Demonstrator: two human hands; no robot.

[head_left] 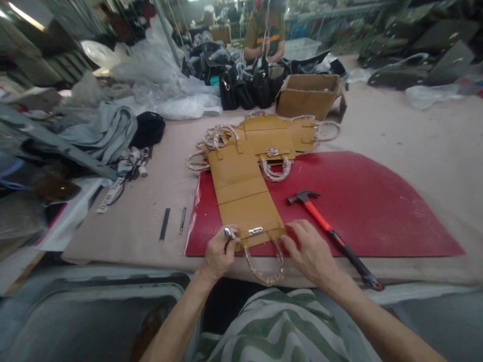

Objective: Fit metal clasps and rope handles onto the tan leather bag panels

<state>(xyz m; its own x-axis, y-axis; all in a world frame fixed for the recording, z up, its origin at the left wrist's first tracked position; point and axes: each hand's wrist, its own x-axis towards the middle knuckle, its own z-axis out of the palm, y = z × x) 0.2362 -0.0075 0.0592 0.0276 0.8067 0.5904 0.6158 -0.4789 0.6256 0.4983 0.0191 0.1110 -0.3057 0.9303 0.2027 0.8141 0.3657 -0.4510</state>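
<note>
Head view | left hand (220, 254): pinching metal piece (228, 232) | right hand (307, 249): grip indiscernible | claw hammer (332, 234), right of tan handbag (247, 198): your forearm (372, 319) could dislodge it

Before me, a broad, pale beige worktop (415, 151) stretches into a dim room. A slanting grey metal post (168, 30) stands to my left; farther left, a long white tube light (26, 16) glows overhead.
</note>
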